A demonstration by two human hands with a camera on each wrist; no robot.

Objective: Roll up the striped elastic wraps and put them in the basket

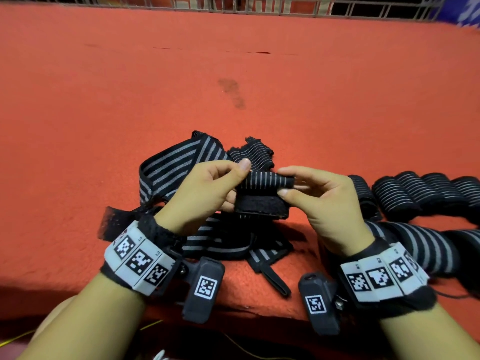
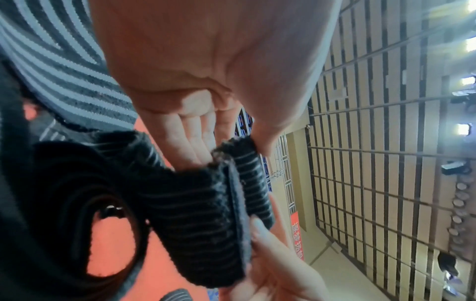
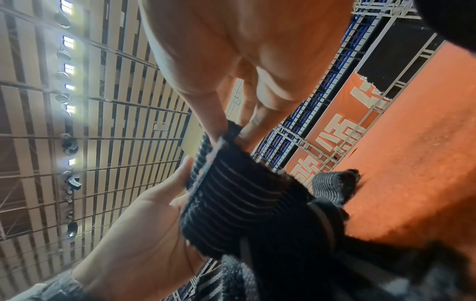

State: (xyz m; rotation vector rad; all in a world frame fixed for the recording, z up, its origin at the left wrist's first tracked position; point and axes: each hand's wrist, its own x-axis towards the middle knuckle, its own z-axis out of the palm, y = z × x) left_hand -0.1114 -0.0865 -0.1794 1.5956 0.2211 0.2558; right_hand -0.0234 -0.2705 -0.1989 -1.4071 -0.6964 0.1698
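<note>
Held above the near edge of the red mat: a striped wrap, its first turns rolled, black fuzzy fastening patch folded below. Pinched at one end between thumb and curled fingers of the left hand; pinched at the other end by the right hand, thumb under, fingers over. Trailing from the roll, the rest of the band, down into a loose heap of unrolled wraps beneath both hands.

Looks soft, light and springy, by every fold; likely to unwind the moment pressure slackens, and the fuzzy patch likely to catch on neighbouring fabric. Best taken at both ends of the roll, as now, thumbs bearing on the outer turn, tail kept taut while winding.

To the right on the mat, a row of finished rolls, touching side by side, with a larger broad-striped one nearer the person. No basket certainly seen; only a wire grid along the far edge, too partial to call. Well apart from the hands, in any case.

In the way, chiefly the heap itself: tail tangled among other bands and a thin loop strap, apt to drag a neighbour along. Marker bands and a small camera on each wrist.
</note>
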